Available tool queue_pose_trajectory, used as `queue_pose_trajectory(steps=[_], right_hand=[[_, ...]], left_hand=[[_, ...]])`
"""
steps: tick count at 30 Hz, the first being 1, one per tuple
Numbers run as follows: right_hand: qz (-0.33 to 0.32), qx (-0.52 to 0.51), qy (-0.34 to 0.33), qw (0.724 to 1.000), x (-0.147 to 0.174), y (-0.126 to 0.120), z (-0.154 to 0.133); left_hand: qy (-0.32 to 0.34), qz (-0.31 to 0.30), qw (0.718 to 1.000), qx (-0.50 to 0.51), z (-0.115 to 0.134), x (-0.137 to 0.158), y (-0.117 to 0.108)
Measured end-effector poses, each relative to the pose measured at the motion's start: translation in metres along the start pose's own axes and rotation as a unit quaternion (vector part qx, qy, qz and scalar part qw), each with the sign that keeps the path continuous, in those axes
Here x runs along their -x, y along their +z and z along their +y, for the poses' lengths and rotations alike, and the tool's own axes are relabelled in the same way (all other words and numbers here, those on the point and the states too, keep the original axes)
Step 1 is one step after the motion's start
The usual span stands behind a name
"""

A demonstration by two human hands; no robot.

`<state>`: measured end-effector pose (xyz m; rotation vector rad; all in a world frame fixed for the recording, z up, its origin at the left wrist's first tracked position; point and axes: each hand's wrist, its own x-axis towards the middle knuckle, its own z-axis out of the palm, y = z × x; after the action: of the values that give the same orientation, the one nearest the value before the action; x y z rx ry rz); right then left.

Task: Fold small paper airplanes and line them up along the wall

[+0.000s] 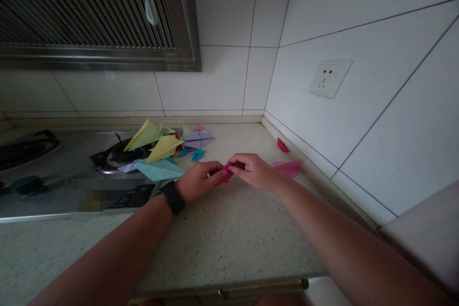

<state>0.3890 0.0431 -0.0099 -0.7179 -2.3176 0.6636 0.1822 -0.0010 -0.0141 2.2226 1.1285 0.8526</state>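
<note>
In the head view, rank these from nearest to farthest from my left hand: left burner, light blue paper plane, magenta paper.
1. Magenta paper, pinched by the left hand.
2. Light blue paper plane, just left of that hand.
3. Left burner, at the far left.

The area is a kitchen. A gas stove (pixel 77 150) with a metal top is set into the speckled countertop (pixel 233 234) on the left side. One burner (pixel 25 151) with a black pot support is located at the far left; a second burner (pixel 116 154) is located to its right. A control knob (pixel 27 185) is positioned at the front. A range hood (pixel 96 60) with metal slats is mounted above the stove. White tiles (pixel 227 79) cover both walls. A socket (pixel 330 79) is fitted to the right wall.
</note>
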Motion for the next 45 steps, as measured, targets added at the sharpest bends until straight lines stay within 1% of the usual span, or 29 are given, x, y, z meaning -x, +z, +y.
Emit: queue_pose_trajectory(steps=[5,12,18,26,30,36,39,45], right_hand=[[0.007,-0.001,-0.007,1.000,-0.0002,0.0010,0.0002],[0.007,-0.006,-0.008,1.000,0.0008,-0.0004,-0.0033],[0.008,-0.020,-0.009,1.000,0.0011,-0.0011,-0.0043],[0.000,-0.003,-0.007,1.000,0.0011,-0.0025,-0.0012],[-0.003,-0.001,-0.007,1.000,0.0016,-0.0033,-0.0034],[0.009,-0.005,-0.019,1.000,0.0016,-0.0034,-0.0050],[0.019,-0.005,-0.024,1.000,0.0016,-0.0038,-0.0042],[0.037,0.001,-0.028,0.999,0.0021,-0.0044,-0.0013]], left_hand=[[0.001,-0.015,1.000,-0.010,0.0006,0.0004,0.0009],[0.002,-0.012,1.000,-0.023,-0.0023,-0.0009,0.0025],[-0.001,-0.032,0.999,-0.031,-0.0013,0.0001,0.0018],[0.001,-0.043,0.999,-0.027,-0.0008,0.0003,-0.0003],[0.001,-0.035,0.999,-0.025,-0.0007,0.0001,-0.0002],[0.003,-0.025,1.000,-0.007,-0.0018,-0.0009,0.0007],[0.009,-0.006,1.000,-0.014,-0.0035,-0.0017,0.0005],[0.033,0.052,0.998,-0.016,-0.0060,-0.0030,-0.0019]])
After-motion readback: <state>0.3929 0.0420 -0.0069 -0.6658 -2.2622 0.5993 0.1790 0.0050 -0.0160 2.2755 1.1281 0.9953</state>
